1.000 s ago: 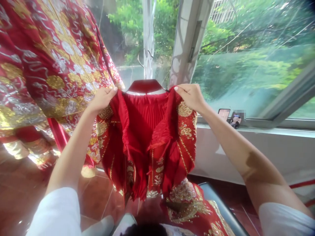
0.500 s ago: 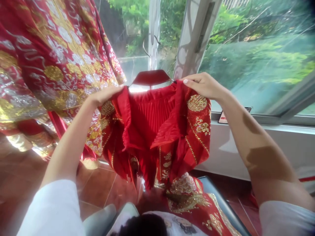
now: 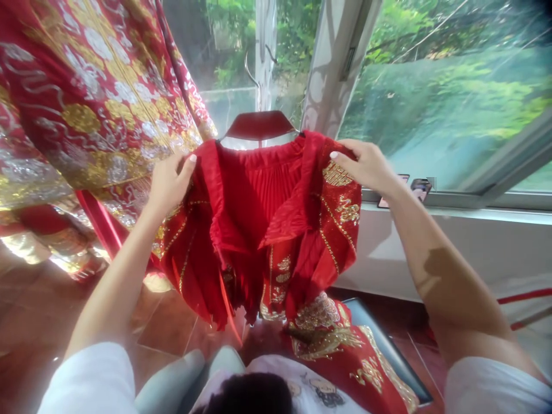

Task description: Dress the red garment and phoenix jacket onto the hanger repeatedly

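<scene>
A red garment with pleated cloth and gold embroidery (image 3: 282, 198) hangs spread in front of me. It is on a hanger with a dark red bar (image 3: 259, 125), whose metal hook rises above it by the window frame. At the garment's upper left edge, my left hand (image 3: 170, 178) grips the cloth, thumb on top and fingers mostly hidden behind. My right hand (image 3: 364, 164) pinches the upper right edge, its thumb beside a round gold motif (image 3: 337, 172). The front flaps fall apart, showing the pleats inside.
A larger red robe with gold and silver embroidery (image 3: 107, 86) hangs at the left. Red embroidered cloth (image 3: 340, 345) lies over a dark seat (image 3: 394, 351) near my lap. Phone-like items (image 3: 420, 188) rest on the window sill (image 3: 466, 211). Red tiles (image 3: 164, 322) cover the floor.
Both hands have shifted outward along the garment's top edge, away from the hanger. The cloth is spread wider on the left, and the garment sits slightly further left in view.
</scene>
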### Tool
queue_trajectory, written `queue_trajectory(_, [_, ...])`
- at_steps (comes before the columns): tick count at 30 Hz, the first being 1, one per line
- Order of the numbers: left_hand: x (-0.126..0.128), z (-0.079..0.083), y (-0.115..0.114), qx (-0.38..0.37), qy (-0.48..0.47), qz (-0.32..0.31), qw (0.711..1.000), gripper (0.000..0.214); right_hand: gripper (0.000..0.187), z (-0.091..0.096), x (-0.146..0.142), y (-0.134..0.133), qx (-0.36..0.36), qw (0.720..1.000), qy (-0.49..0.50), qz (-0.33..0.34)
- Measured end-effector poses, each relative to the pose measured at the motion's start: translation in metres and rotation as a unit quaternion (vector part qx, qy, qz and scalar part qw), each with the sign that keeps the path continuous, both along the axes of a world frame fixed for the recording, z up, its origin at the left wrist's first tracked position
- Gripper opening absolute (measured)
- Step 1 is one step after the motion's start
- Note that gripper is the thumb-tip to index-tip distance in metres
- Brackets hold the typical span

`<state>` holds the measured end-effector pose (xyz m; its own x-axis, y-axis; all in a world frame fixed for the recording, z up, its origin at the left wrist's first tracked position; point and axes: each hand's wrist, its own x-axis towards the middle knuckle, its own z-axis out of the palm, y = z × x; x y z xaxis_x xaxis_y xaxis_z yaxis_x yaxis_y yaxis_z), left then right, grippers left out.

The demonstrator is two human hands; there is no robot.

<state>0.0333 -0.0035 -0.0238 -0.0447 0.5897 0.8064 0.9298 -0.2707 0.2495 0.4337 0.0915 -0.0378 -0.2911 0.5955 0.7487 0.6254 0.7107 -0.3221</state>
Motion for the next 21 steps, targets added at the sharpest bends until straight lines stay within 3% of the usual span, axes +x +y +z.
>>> queue_trajectory(3, [-0.003,-0.004,0.010,0.017,0.002,-0.001,1.000,0.042,0.036,-0.015,-0.001,0.012,0.012,0.999,0.043,-0.005])
queue_trajectory(6, [-0.008,0.001,0.017,-0.017,-0.010,-0.042,0.999,0.044,0.037,-0.016,0.001,0.024,-0.003,0.999,0.051,0.017])
queue_trajectory(9, [-0.002,-0.002,0.003,0.017,-0.006,-0.005,1.000,0.036,0.036,-0.019,-0.002,0.012,0.017,0.998,0.065,-0.002])
queue_trajectory(12, [0.024,-0.030,-0.029,0.157,0.016,0.087,0.984,0.034,0.033,-0.046,-0.019,-0.027,0.101,0.982,0.124,-0.103])
queue_trajectory(14, [0.047,-0.061,-0.052,0.178,0.023,0.136,0.974,0.039,0.032,-0.076,-0.037,-0.059,0.134,0.964,0.164,-0.161])
queue_trajectory(16, [0.066,-0.091,-0.069,0.056,0.015,0.149,0.987,0.053,0.037,-0.107,-0.055,-0.083,0.100,0.969,0.143,-0.173])
queue_trajectory(18, [0.076,-0.109,-0.079,-0.088,-0.001,0.187,0.978,0.051,0.039,-0.126,-0.067,-0.097,-0.010,0.980,0.088,-0.180])
queue_trajectory(20, [0.077,-0.111,-0.084,-0.165,-0.006,0.233,0.958,0.033,0.033,-0.130,-0.070,-0.102,-0.115,0.974,0.039,-0.192])
queue_trajectory(21, [0.077,-0.108,-0.086,-0.168,-0.004,0.251,0.953,0.025,0.032,-0.126,-0.070,-0.105,-0.138,0.970,0.028,-0.198])
